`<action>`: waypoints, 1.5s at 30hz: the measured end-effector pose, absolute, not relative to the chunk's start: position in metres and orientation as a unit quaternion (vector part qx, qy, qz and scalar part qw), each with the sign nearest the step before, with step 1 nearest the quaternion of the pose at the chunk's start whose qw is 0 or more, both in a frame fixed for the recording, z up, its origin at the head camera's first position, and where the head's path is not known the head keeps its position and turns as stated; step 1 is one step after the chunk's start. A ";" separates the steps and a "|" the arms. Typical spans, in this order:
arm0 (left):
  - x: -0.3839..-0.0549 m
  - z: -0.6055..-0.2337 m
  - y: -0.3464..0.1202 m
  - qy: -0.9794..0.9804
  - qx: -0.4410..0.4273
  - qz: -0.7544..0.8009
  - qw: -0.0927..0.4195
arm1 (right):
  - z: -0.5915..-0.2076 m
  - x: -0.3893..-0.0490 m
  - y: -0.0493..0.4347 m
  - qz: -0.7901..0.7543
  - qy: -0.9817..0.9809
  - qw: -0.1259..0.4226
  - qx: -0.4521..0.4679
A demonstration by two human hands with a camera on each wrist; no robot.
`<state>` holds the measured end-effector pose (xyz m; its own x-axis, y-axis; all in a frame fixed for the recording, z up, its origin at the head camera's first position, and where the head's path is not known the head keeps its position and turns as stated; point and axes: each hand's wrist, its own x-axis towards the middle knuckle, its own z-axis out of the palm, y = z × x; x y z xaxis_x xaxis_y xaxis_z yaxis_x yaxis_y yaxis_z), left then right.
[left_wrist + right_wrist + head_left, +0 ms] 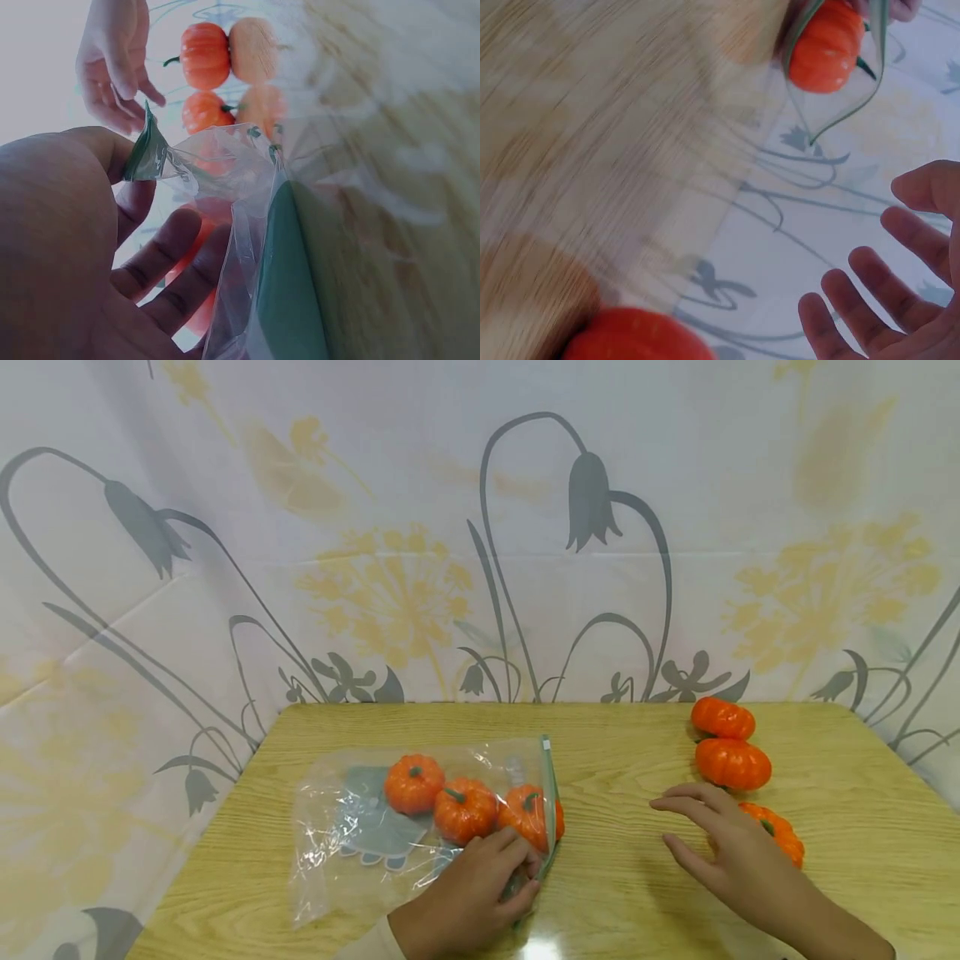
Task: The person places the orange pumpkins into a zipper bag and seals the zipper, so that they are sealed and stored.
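A clear zip bag (318, 852) with a green rim lies on the table at left centre. Inside it are three small orange pumpkins (465, 814), the rightmost (525, 818) right at the mouth. My left hand (472, 889) pinches the bag's near rim between thumb and finger; the left wrist view shows the green strip (146, 150) there. The right wrist view looks into the parted mouth at a pumpkin (825, 52). My right hand (738, 864) hovers with spread fingers and holds nothing. It partly hides a pumpkin (783, 839) at the right.
Two more pumpkins, one in the middle (733, 764) and one at the back (722, 718), stand behind my right hand in a rough row. The wood-grain table (615, 752) ends at a flower-patterned cloth (420, 485) hanging behind it. Blue-grey printed shapes show on the bag.
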<state>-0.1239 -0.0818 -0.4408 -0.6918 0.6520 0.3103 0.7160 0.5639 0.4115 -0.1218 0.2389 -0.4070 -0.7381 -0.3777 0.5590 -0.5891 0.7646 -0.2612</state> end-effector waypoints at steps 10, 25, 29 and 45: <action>-0.124 -0.441 -0.082 -0.883 -0.386 -0.262 0.051 | -0.413 -0.129 0.275 0.178 -0.895 0.289 0.289; -0.124 -0.442 -0.082 -0.883 -0.388 -0.260 0.053 | -0.422 -0.129 0.314 0.149 -0.950 0.193 0.198; -0.124 -0.442 -0.083 -0.882 -0.390 -0.260 0.054 | -0.423 -0.128 0.320 0.147 -0.964 0.132 0.180; -0.125 -0.442 -0.082 -0.882 -0.393 -0.255 0.054 | -0.427 -0.128 0.326 0.145 -0.974 0.050 0.164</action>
